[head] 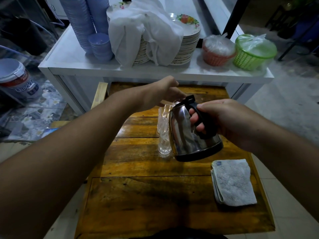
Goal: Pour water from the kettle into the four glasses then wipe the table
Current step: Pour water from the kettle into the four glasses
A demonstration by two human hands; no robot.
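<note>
A steel kettle point(188, 133) with a black handle hangs tilted away from me above the wooden table point(138, 195). My right hand point(222, 121) grips its handle. Clear glasses stand in a row just left of the kettle; the nearest glass point(164, 145) is plainly seen, another glass point(163, 116) stands behind it, and the rest are hidden by the kettle and my hand. My left hand point(160, 94) reaches over the far end of the row, fingers curled around something there that I cannot make out. A folded grey cloth point(233, 181) lies on the table's right side.
Behind the table stands a white counter point(72, 64) with stacked blue bowls point(91, 26), a pile of flowered plates point(186, 47) under a white cloth, an orange basket point(217, 52) and a green basket point(252, 52). A paint bucket point(19, 80) sits on the floor at left.
</note>
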